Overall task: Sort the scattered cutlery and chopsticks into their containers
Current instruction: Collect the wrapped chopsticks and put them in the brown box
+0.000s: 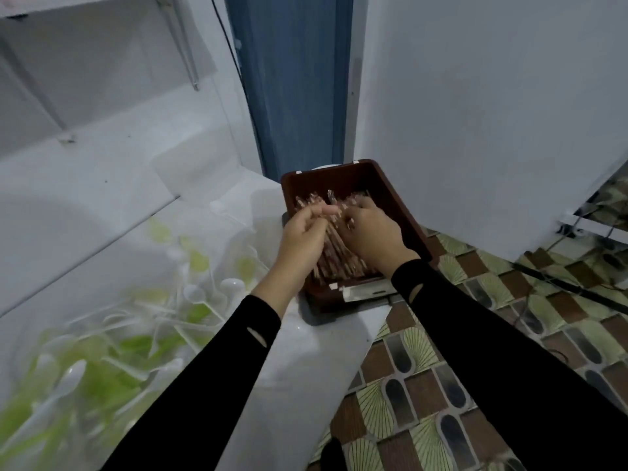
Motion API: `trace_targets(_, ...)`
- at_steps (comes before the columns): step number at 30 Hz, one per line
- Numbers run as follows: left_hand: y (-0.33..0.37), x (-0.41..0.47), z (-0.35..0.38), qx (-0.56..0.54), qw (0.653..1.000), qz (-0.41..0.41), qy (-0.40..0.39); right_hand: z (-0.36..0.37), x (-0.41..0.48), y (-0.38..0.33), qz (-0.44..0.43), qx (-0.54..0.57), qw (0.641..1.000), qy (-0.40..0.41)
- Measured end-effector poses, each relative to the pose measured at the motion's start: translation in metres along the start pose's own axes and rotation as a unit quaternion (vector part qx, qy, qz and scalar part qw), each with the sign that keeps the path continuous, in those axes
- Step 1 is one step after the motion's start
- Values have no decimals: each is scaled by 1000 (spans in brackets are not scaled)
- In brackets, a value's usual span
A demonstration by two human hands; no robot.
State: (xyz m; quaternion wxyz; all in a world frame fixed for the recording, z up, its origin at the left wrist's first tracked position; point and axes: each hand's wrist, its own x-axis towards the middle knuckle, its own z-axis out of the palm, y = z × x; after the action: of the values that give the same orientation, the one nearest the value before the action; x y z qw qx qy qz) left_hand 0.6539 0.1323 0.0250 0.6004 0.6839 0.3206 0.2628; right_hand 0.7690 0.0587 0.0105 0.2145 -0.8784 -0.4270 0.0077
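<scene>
Far left of the grip: white plastic spoons (197,294) lie strewn over the green-and-white cloth on the counter (326,368). They're blurred, and none is in a container that I can see. Left hand (300,236): fingers curled, thumb and forefinger pinching the left side of the chopsticks (336,253) near their far tips. The bundle sits between the two grips, lying lengthwise inside the brown tray (384,185) at the counter's right edge, with the tray walls just outside both hands. Right hand (372,232): fingers curled down over the right side of the bundle, clasping it opposite the left grip. Just below the right grip, at the tray's near end, there's a shiny flat piece (367,291); can't tell what it is. Further right and lower is the tiled floor (475,368). My read: the step in hand is the chopstick half, with both grips squaring up the bundle in its tray. The chopsticks look mostly home and the spoons unsorted, so the task is mid-way at best. Next move calls for letting go once the ends sit level and nothing overhangs the rim, then swinging the left grip out left to the spoon pile. No spoon container is in view, so locate that first. The spoons look light and tangled, so expect several to lift together.
</scene>
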Motion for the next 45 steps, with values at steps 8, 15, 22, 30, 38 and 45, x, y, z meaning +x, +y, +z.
trace_targets(8, -36, -108, -134, -50, 994, -63, 80, 25, -89, -140, -207, 188, 960, 20)
trace_targets(15, -81, -271, -256, -95, 960, -128, 230, 90, -215, -247, -277, 202, 926, -155)
trace_targets(22, -111, -428, -358, -90, 918, -137, 361, 131, -324, -361, -376, 209, 866, -254)
trace_targets(30, -130, -591, -467, -93, 819, -145, 547, 165, -432, -508, -520, 171, 760, -349)
trace_targets(38, -155, -714, -581, -88, 753, -179, 627, 220, -529, -666, -581, 150, 691, -404)
trace_targets(45, -177, -806, -680, -5, 740, -251, 624, 270, -605, -779, -608, 107, 654, -437)
